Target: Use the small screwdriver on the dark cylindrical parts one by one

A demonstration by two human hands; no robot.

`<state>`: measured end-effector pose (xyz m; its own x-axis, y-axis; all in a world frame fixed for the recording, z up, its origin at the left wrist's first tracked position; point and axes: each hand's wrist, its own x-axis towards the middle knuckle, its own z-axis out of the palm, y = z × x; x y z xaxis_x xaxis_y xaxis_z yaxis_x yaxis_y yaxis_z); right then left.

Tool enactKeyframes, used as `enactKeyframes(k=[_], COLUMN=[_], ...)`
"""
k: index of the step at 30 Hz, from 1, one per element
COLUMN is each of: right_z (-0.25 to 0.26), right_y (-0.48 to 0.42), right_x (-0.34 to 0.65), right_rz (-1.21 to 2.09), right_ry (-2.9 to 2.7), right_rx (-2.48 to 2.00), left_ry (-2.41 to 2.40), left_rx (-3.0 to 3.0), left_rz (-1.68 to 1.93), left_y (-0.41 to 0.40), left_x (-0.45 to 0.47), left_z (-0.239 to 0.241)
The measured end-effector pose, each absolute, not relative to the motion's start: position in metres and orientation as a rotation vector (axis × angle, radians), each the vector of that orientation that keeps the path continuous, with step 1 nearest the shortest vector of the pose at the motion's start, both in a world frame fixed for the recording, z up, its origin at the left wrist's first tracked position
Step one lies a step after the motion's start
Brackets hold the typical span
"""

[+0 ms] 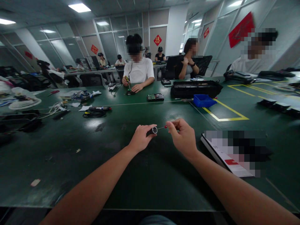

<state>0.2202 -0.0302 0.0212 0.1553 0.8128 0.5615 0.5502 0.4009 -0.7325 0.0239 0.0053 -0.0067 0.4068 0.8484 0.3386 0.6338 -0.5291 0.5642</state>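
A green table (35, 162) spanned the lower frame; right of centre was the right hand (184, 136); just below mid-frame, the left hand (140, 137) gripped a black tube (149, 132); the right hand pinched a red-ended rod (162, 127) near the tube.

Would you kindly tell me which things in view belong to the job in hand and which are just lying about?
In hand:
- dark cylinder, in the left hand
- thin red-ended rod, in the right hand

Apparently just lying about:
- blue bin
- coiled black cable
- long black tray
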Motion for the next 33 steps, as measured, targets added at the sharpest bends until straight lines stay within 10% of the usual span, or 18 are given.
enactKeyframes(k=[20, 33], right_z=[0.004, 0.015], right_y=[-0.009, -0.023], right_x=[0.22, 0.219], right_rz=[0.872, 0.307], right_ry=[-0.973, -1.48], right_rx=[-1.044, -1.299], left_ry=[1.186, 1.321], left_rx=[2.374, 2.491], left_rz=[0.886, 0.552], left_y=[0.01, 0.011], left_x=[0.022, 0.024], left_z=[-0.004, -0.007])
